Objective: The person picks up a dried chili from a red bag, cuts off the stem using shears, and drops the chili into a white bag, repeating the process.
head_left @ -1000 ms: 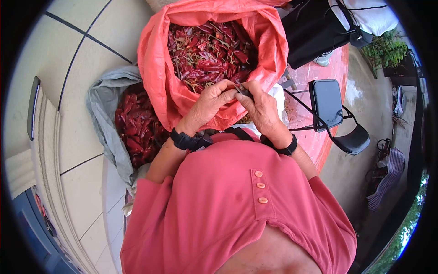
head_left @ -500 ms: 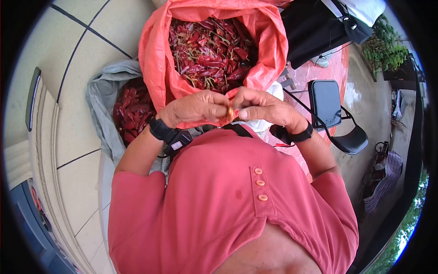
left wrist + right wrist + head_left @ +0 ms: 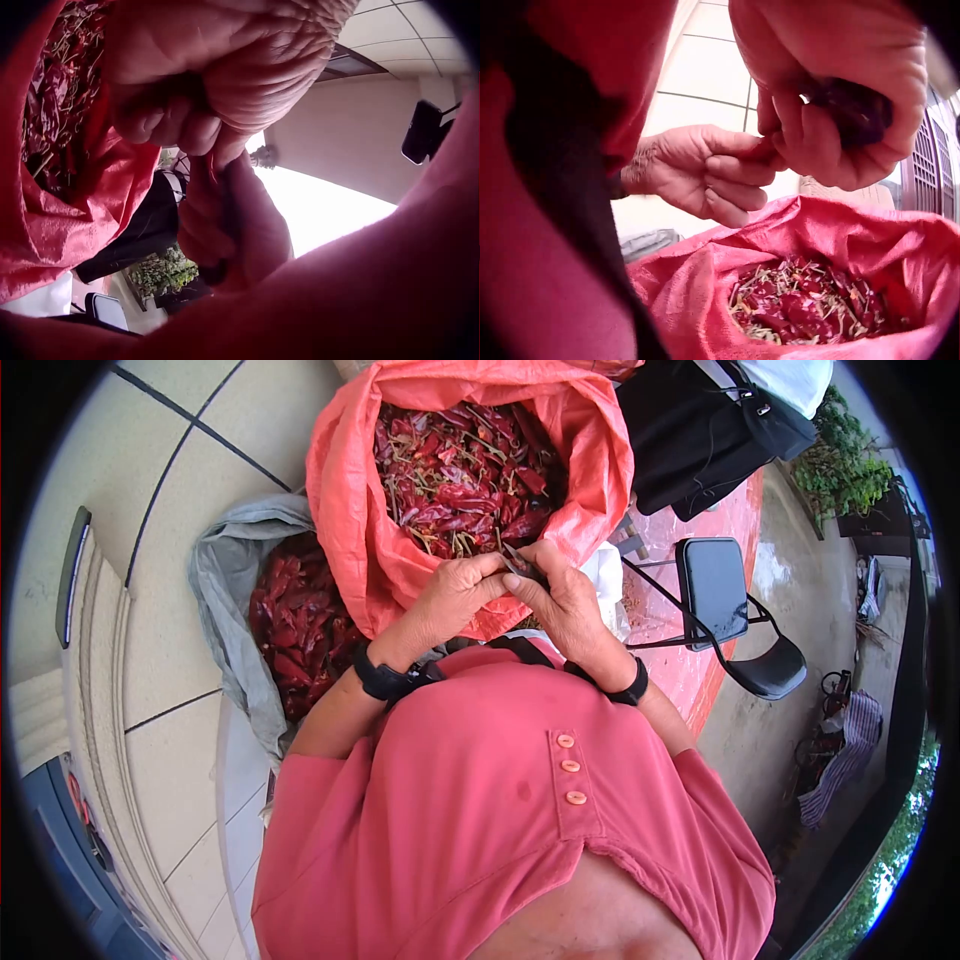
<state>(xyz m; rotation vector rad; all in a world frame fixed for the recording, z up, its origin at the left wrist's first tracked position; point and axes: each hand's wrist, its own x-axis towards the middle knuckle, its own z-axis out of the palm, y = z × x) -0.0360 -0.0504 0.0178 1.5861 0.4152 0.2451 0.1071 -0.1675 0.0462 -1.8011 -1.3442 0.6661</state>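
Both hands meet in front of the chest, over the near rim of a red woven sack (image 3: 340, 540) of dried chili peppers (image 3: 465, 485). My left hand (image 3: 455, 600) pinches a dried chili pepper (image 3: 761, 151), mostly covered by the fingers; a red sliver shows in the left wrist view. Curled in my right hand (image 3: 570, 615) is a small dark tool (image 3: 855, 112), its kind hidden by the palm. The fingertips of both hands touch in the right wrist view.
A grey sack (image 3: 225, 575) of smoother red chilies (image 3: 300, 630) stands at the left. To the right are a black folding chair (image 3: 712, 590), a red-covered surface (image 3: 690, 690) and a dark cloth-covered item (image 3: 690, 435). Pale floor tiles (image 3: 80, 470) lie at the far left.
Half a second ago the hands were nearer the chest, wrists wider apart, with a yellowish-red bit between the fingertips. Now they are farther forward and closer together over the sack's rim.
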